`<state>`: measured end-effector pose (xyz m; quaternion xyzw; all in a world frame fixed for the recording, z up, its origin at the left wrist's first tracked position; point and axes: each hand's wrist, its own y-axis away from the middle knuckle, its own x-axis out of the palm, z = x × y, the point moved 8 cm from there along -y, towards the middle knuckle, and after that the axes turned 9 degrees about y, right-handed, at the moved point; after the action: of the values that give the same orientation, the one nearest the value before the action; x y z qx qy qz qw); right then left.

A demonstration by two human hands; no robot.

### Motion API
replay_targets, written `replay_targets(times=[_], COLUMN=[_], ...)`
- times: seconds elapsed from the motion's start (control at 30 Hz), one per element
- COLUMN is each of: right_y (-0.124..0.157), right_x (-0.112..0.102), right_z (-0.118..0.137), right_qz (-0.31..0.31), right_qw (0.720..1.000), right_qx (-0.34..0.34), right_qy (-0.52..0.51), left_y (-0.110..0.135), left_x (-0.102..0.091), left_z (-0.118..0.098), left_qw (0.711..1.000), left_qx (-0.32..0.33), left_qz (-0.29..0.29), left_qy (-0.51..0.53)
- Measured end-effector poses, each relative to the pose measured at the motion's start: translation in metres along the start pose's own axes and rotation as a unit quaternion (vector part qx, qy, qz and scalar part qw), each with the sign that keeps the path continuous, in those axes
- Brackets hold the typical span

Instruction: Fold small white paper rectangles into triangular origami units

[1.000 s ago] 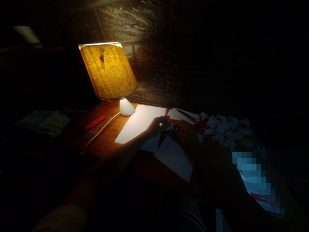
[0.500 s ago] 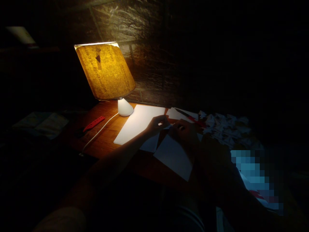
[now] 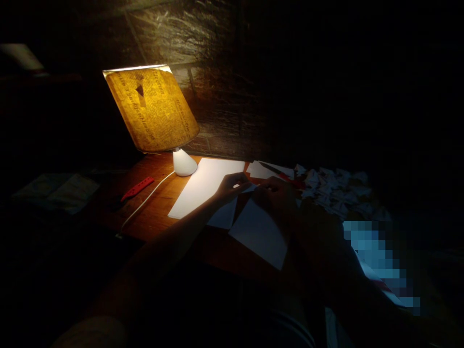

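Wooden tabletop (image 3: 163,200) in a dark room. Its near edge is mostly lost in shadow; at the left end of that edge a white cord (image 3: 155,187) reaches the rim. A strip of wood shows between the near edge and a loose white sheet (image 3: 261,236), set askew with one corner toward that edge. At the sheet's far end, the left hand (image 3: 232,185) and right hand (image 3: 275,191) come close together, a small paper piece (image 3: 249,188) between them. Left thumb and forefinger pinch the piece; the right fingers curl beside its other end, too dark to tell whether they grip it. Its long axis appears to run left to right, roughly along the rear edge; which way it points cannot be told. Left of the hands lies a stack of paper (image 3: 203,183); a band of wood separates it from the cord. Beyond the cord, toward the left edge, lies a red-handled tool (image 3: 139,187). Folded papers (image 3: 326,191) crowd the right end. Near the rear edge stands a lit lamp (image 3: 154,111), backed by a rough wall (image 3: 188,34).
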<state>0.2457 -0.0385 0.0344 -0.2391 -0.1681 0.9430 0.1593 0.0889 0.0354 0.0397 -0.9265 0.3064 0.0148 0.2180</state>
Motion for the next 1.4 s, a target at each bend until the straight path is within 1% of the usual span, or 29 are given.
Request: replay_targets(times=[0.07, 0.23, 0.37, 0.43, 0.53, 0.63, 0.77, 0.9, 1.03, 1.1, 1.23, 1.33, 1.4], right_y=[-0.001, 0.002, 0.003, 0.003, 0.001, 0.001, 0.002, 0.004, 0.003, 0.001, 0.0, 0.002, 0.003], right_x=[0.0, 0.005, 0.009, 0.01, 0.009, 0.006, 0.007, 0.011, 0.012, 0.01, 0.007, 0.009, 0.009], right_z=[-0.001, -0.003, 0.004, 0.004, 0.001, -0.001, -0.003, 0.0, 0.003, -0.001, -0.008, -0.005, -0.001], right_qz=[-0.001, -0.001, 0.016, 0.028, 0.033, 0.025, 0.027, 0.029, 0.031, 0.029, 0.022, 0.032, 0.029], right_qw=[1.0, 1.0, 1.0, 0.999, 0.999, 1.0, 0.999, 0.999, 0.999, 0.999, 0.999, 0.998, 0.999], right_qx=[-0.001, 0.012, -0.023, -0.029, -0.016, -0.016, -0.016, -0.018, -0.034, -0.015, 0.022, 0.025, 0.02], right_qy=[-0.008, -0.012, 0.002, -0.003, -0.013, -0.008, -0.003, 0.009, -0.008, -0.023, -0.042, -0.044, -0.039], left_y=[0.0, 0.001, 0.001, 0.001, 0.0, 0.001, 0.003, 0.004, 0.005, 0.005, 0.003, 0.003, 0.003], left_x=[-0.001, -0.007, -0.008, -0.008, -0.006, -0.002, -0.001, 0.0, 0.007, 0.008, 0.005, 0.002, 0.002], left_z=[0.001, 0.005, 0.007, 0.01, 0.015, 0.017, 0.013, 0.004, 0.001, 0.001, -0.001, -0.003, -0.004], left_qw=[1.0, 1.0, 1.0, 1.0, 1.0, 1.0, 0.997, 0.996, 0.993, 0.994, 0.999, 0.999, 0.998], left_qx=[0.0, 0.003, 0.0, -0.003, -0.014, -0.011, 0.009, 0.027, 0.019, 0.015, 0.021, 0.017, 0.017], left_qz=[0.001, -0.02, -0.019, -0.019, -0.008, 0.018, 0.037, 0.049, 0.06, 0.051, 0.032, 0.031, 0.038], left_qy=[0.004, -0.001, -0.002, 0.002, 0.003, -0.019, -0.06, -0.075, -0.103, -0.094, -0.036, -0.036, -0.046])
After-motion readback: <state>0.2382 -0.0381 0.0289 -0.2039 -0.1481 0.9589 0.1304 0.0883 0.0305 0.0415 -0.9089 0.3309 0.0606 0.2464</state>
